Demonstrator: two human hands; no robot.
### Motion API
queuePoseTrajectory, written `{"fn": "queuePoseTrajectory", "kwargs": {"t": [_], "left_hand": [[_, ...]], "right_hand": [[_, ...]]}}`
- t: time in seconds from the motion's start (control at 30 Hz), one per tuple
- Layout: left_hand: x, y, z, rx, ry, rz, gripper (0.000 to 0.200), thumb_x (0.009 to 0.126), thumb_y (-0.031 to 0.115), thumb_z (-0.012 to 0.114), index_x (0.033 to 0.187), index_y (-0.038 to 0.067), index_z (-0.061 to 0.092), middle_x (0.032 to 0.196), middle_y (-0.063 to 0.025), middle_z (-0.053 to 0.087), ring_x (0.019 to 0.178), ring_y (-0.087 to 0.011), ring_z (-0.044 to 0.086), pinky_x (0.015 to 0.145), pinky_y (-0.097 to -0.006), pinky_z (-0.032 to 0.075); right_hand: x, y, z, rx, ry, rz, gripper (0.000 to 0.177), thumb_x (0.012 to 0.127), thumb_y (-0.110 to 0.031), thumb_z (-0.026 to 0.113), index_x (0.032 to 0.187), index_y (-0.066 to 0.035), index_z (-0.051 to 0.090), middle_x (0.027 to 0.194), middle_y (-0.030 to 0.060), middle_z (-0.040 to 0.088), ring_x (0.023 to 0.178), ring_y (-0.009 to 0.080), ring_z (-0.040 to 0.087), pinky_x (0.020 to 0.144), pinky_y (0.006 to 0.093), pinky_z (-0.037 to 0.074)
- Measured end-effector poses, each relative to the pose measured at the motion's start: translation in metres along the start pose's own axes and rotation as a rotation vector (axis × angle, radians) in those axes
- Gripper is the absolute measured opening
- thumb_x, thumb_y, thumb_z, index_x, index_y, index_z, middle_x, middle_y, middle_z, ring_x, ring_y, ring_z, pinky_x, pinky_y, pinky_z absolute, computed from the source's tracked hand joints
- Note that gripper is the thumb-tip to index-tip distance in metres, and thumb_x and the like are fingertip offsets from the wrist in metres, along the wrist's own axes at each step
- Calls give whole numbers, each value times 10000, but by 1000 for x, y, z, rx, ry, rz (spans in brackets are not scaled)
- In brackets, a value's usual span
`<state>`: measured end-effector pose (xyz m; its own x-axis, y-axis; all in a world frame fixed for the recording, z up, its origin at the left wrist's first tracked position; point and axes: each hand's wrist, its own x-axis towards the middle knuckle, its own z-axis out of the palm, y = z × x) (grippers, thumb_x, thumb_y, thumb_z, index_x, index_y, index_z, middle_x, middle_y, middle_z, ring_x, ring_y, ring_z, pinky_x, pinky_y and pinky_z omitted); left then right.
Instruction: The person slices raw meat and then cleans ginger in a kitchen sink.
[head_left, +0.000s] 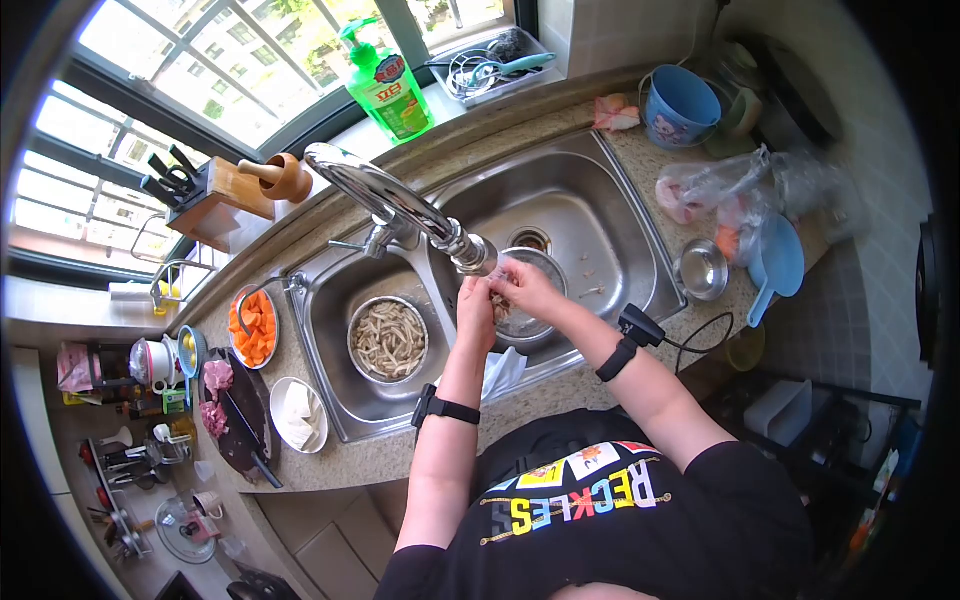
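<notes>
Under the spout of the faucet (470, 250), my left hand (476, 312) and my right hand (528, 288) meet with their fingers closed together. Between the fingertips shows a bit of something small and brownish, too small and covered to name. Below them, a round metal bowl (548, 270) sits in the right sink basin (605, 240), partly hidden by my right hand and forearm. Another metal bowl (427, 345), in the left basin (330, 290), holds many pale, elongated food pieces (388, 340).
Left of the sink are a dish of orange chunks (258, 335), a white bowl with white blocks (298, 415), and raw meat and a knife on a dark board (245, 465). Soap (390, 95) stands by the window. A blue dipper (777, 255) and metal bowl (703, 270) lie right.
</notes>
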<state>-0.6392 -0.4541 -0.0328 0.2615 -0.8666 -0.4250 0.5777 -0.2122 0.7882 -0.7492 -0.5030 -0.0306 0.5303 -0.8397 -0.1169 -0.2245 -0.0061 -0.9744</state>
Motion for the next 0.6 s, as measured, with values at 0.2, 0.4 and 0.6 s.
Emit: {"fn": "queuePoseTrajectory", "kwargs": {"t": [0.2, 0.4, 0.6], "left_hand": [[-2, 7, -5, -149, 12, 8, 220, 889, 110, 398, 1069, 53, 511, 862, -54, 578, 757, -145, 563, 656, -291, 472], [0, -6, -17, -245, -151, -91, 206, 920, 158, 381, 1084, 63, 461, 866, -80, 564, 718, -206, 570, 607, -325, 483], [-9, 1, -6, -108, -236, -57, 215, 956, 244, 412, 1074, 68, 444, 831, -59, 550, 695, -165, 566, 587, -296, 473]], "right_hand": [[12, 20, 13, 316, 205, -64, 237, 879, -256, 575, 740, -72, 520, 578, -21, 462, 523, 66, 423, 485, 247, 385], [8, 1, -16, 828, 15, 454, 249, 917, -261, 506, 708, -131, 467, 595, -25, 460, 464, 53, 379, 403, 187, 284], [-1, -5, -22, 623, -112, 367, 150, 924, -186, 505, 883, -59, 572, 623, -28, 490, 495, 48, 431, 430, 203, 360]]}}
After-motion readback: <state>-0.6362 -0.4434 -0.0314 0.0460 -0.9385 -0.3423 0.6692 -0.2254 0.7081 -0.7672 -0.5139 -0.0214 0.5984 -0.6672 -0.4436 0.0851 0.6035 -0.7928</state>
